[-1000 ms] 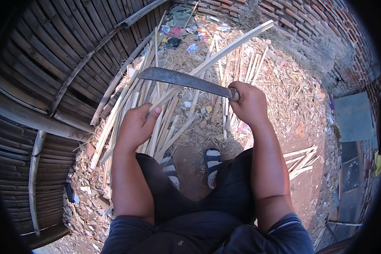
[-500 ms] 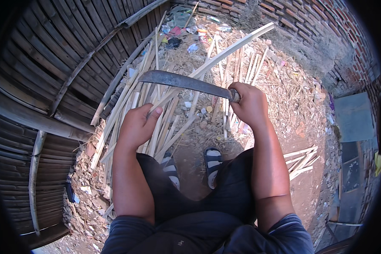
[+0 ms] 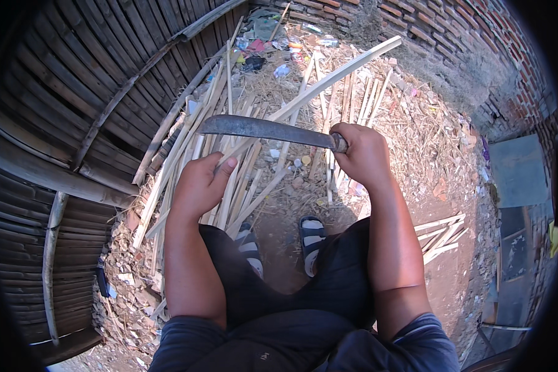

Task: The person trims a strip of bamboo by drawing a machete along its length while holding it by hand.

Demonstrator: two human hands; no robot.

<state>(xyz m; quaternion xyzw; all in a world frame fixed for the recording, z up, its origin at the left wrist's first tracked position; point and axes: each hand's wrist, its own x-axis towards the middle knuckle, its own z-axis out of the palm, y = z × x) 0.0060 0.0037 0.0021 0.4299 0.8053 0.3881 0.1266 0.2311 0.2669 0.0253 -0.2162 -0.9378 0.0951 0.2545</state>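
Currently, left grip point(image 3: 199, 185) clasps a strip point(image 3: 336, 77), right grip point(image 3: 364, 154) a machete point(image 3: 266, 129). The strip seems whole; sticks point(image 3: 441, 250) lie at four o'clock.

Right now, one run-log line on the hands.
left hand: holding pale strip | right hand: gripping machete | machete: crosses in front of pale strip, contact unclear | nearby: small stick pile, lower right

Strong daylight falls on the straw-covered ground point(image 3: 437, 146), which looks very bright and nearly white in some places. The bamboo wall point(image 3: 56, 99) at the left is quite dim, and shadow lies around the right sandal point(image 3: 312, 243). The right forearm point(image 3: 395, 232) carries a soft shine. The machete point(image 3: 266, 129) appears sharp. Towards the black, round border, the brick wall point(image 3: 443, 28) looks bent.
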